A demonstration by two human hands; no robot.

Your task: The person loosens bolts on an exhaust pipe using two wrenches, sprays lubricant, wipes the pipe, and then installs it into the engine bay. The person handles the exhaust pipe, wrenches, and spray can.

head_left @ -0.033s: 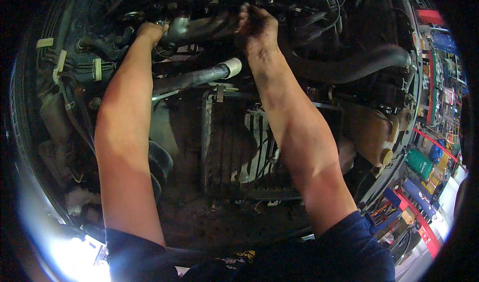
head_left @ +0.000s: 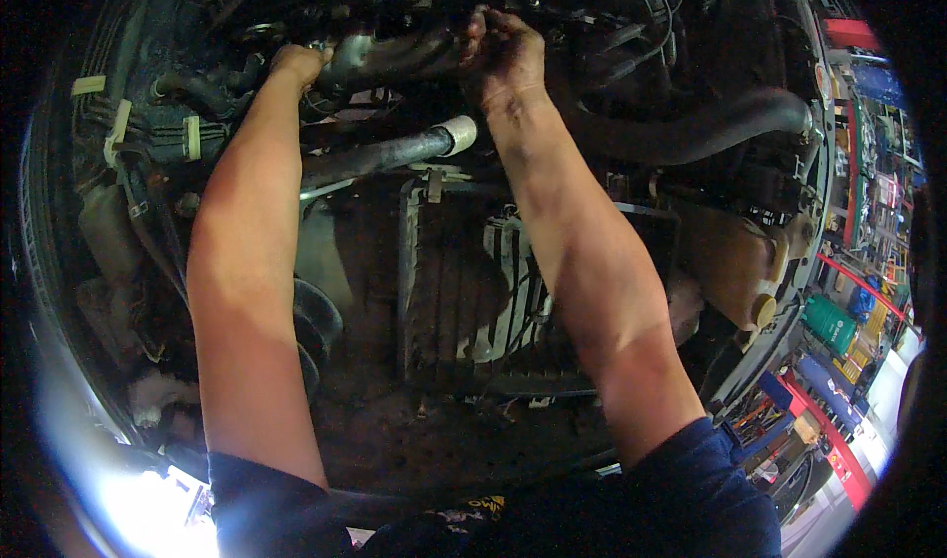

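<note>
Both my arms reach forward over an engine bay. My left hand [head_left: 299, 64] is closed at the far left of a dark metal pipe [head_left: 402, 53]. A small shiny bit shows by its thumb, but what its fingers grip is hidden. At the pipe's right end my right hand [head_left: 508, 53] is raised with its fingers curled inward. Dark smudges cover that palm, and whatever is between the fingers cannot be made out. Below and between the hands lies a black hose [head_left: 380, 155] with a pale band [head_left: 459, 135] round its open end.
A thick black hose [head_left: 691, 144] curves along the right. Nearer me are a ribbed dark panel [head_left: 464, 292] and a brownish tank [head_left: 730, 262] with a yellowish cap [head_left: 764, 310]. Thin cables [head_left: 676, 10] hang at the far right. Tool shelves [head_left: 868, 252] stand beyond the vehicle's side.
My right hand has shifted slightly to the left and turned a little at the wrist, its fingers still curled. My left hand keeps its place.
</note>
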